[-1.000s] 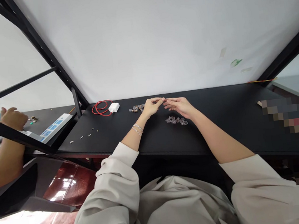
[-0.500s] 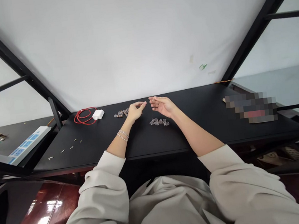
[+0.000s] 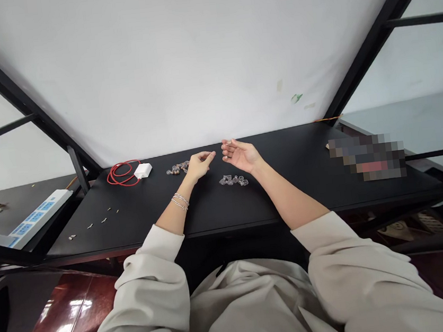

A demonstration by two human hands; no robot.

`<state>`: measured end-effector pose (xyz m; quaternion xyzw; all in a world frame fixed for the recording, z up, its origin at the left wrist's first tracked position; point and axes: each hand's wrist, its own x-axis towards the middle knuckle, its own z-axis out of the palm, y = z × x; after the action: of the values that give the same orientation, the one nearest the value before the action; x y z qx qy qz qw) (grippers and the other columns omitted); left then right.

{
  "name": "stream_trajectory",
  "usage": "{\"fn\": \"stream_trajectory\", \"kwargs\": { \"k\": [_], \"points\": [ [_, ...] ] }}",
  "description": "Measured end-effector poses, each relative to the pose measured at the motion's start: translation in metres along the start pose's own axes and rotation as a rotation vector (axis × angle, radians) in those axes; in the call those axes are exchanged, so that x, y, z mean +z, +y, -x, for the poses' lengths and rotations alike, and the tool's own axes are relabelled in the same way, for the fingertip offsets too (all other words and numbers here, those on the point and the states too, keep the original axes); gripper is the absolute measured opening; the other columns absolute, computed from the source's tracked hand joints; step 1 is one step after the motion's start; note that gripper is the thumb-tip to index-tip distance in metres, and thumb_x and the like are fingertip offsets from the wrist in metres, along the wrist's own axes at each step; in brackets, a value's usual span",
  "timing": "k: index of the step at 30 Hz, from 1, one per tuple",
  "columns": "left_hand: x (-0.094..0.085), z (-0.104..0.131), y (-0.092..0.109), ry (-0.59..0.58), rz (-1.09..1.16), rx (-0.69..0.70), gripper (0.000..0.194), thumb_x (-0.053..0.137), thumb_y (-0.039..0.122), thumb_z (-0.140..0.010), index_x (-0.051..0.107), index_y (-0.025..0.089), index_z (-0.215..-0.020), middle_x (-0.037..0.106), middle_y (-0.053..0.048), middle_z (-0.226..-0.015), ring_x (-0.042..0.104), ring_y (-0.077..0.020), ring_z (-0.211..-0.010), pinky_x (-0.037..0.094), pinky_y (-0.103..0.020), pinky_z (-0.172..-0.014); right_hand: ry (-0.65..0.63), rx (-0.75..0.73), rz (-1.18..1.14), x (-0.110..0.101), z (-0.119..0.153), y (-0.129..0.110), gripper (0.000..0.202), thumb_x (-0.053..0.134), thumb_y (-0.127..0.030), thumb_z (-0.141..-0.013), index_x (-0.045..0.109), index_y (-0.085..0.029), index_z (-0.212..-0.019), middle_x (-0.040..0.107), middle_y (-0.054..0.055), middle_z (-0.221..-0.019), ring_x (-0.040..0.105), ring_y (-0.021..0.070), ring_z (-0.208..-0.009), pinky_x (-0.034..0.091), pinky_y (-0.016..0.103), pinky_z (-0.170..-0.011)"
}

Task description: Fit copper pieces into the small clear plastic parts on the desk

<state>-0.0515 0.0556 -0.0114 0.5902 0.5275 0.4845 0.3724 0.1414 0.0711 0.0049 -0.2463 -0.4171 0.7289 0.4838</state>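
My left hand (image 3: 201, 164) is over the black table (image 3: 218, 209), thumb and fingertips pressed together; what they pinch, if anything, is too small to name. Just right of it, my right hand (image 3: 242, 154) is palm up with fingers curled, and a small clear piece (image 3: 229, 142) sits between its thumb and index finger. Below the hands lies a group of small clear pieces (image 3: 234, 180). Another group of small pieces (image 3: 177, 168), clear with some brownish parts, rests beside my left hand and is partly hidden by it.
A white adapter (image 3: 142, 170) with a coiled red cable (image 3: 121, 178) lies at the table's left back. Tiny pieces (image 3: 104, 220) are scattered at the front left. A power strip (image 3: 37, 216) is farther left. A blurred item (image 3: 368, 159) lies at the right.
The fingers of my right hand have curled a little and a small clear piece now shows at their tips. My left hand keeps its pinch. The view has shifted slightly.
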Motion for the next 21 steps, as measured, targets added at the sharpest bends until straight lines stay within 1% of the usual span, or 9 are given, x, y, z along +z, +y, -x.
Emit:
{"fn": "stream_trajectory", "kwargs": {
  "k": [4,9,12,15,18,21],
  "points": [
    [0.001,-0.001,-0.002,-0.012,-0.016,0.009,0.025,0.075,0.038,-0.088,0.077,0.013,-0.093,0.066,0.0,-0.071,0.047,-0.006,-0.045,0.036,-0.021,-0.041,0.0,-0.023,0.017,0.001,0.001,0.0,0.021,0.056,-0.036,-0.1,0.072,-0.022,-0.096,0.076,0.006,-0.094,0.07,0.0186,-0.088,0.056,0.032,-0.082],
    [0.002,-0.003,-0.003,0.005,0.001,0.034,0.026,0.075,0.039,-0.088,0.078,0.014,-0.094,0.066,0.0,-0.07,0.047,-0.0061,-0.046,0.039,-0.021,-0.043,0.002,-0.069,0.028,-0.001,-0.002,0.002,0.031,0.061,-0.053,-0.097,0.072,-0.024,-0.102,0.077,0.005,-0.087,0.072,0.0218,-0.093,0.057,0.034,-0.08],
    [0.002,-0.004,-0.005,0.017,0.011,0.042,0.028,0.075,0.04,-0.088,0.078,0.014,-0.097,0.067,-0.001,-0.072,0.047,-0.0057,-0.046,0.04,-0.021,-0.044,0.01,-0.041,-0.001,-0.003,-0.006,0.004,0.036,0.063,-0.06,-0.095,0.07,-0.027,-0.107,0.075,0.002,-0.08,0.073,0.0199,-0.085,0.057,0.033,-0.075],
    [0.002,-0.005,-0.007,0.018,0.011,0.046,0.029,0.075,0.041,-0.087,0.078,0.013,-0.098,0.067,-0.001,-0.073,0.047,-0.0054,-0.045,0.039,-0.021,-0.044,0.044,0.003,-0.004,-0.004,-0.009,0.007,0.039,0.064,-0.064,-0.093,0.068,-0.028,-0.106,0.072,-0.001,-0.073,0.07,0.0171,-0.072,0.055,0.03,-0.068],
    [0.002,-0.005,-0.007,0.015,0.009,0.048,0.029,0.075,0.04,-0.088,0.078,0.013,-0.097,0.067,-0.001,-0.072,0.047,-0.0055,-0.045,0.039,-0.021,-0.044,0.072,0.048,-0.046,-0.005,-0.011,0.008,0.038,0.064,-0.063,-0.094,0.068,-0.026,-0.101,0.071,-0.002,-0.069,0.066,0.0146,-0.063,0.053,0.029,-0.063],
    [0.003,-0.004,-0.005,0.018,0.012,0.055,0.027,0.075,0.039,-0.088,0.078,0.013,-0.096,0.066,-0.001,-0.071,0.047,-0.0058,-0.046,0.038,-0.021,-0.044,0.083,0.098,-0.091,-0.004,-0.01,0.008,0.037,0.061,-0.059,-0.098,0.07,-0.023,-0.1,0.071,0.0,-0.07,0.063,0.0133,-0.059,0.052,0.027,-0.059]
  ]
}}
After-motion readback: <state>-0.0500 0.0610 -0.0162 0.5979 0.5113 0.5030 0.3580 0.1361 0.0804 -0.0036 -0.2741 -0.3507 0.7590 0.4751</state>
